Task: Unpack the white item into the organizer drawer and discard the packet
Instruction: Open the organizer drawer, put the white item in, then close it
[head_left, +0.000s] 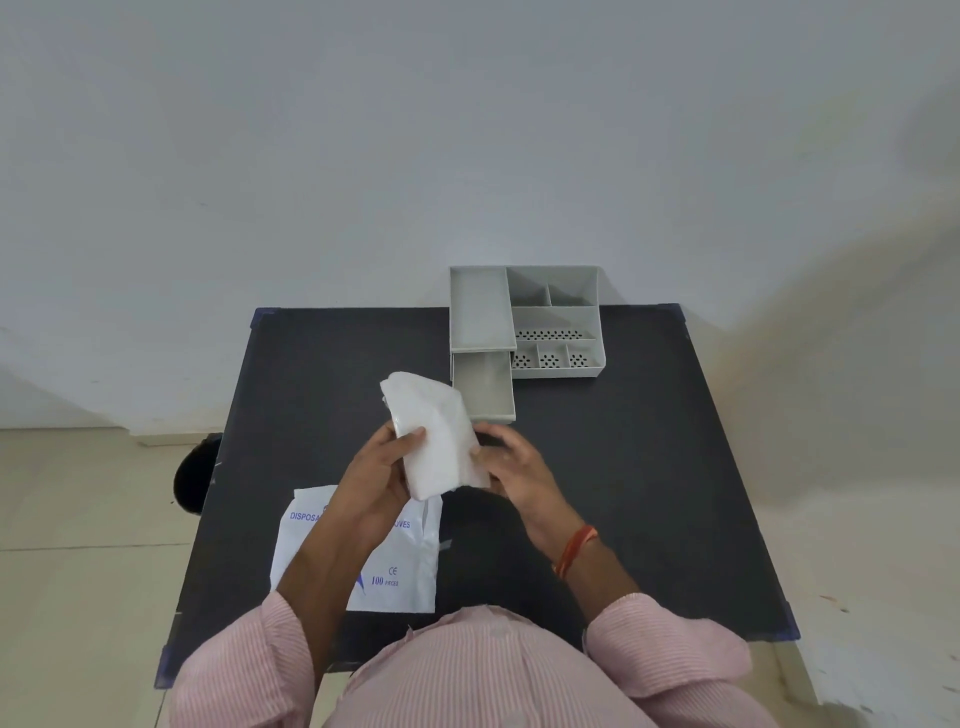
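I hold a white bundle of folded plastic gloves (434, 434) above the black table, just in front of the organizer. My left hand (379, 467) grips its left edge with the thumb on top. My right hand (511, 462) pinches its lower right corner. The grey organizer (556, 317) stands at the table's far edge, and its lower drawer (485, 387) is pulled out toward me and looks empty. The white packet with blue print (400, 566) lies flat on the table under my left forearm, partly hidden by it.
The black table (649, 467) has blue corner guards and stands against a white wall. A dark round object (195, 475) sits on the tiled floor beside the table's left edge. The organizer's right side has small perforated compartments (550, 358).
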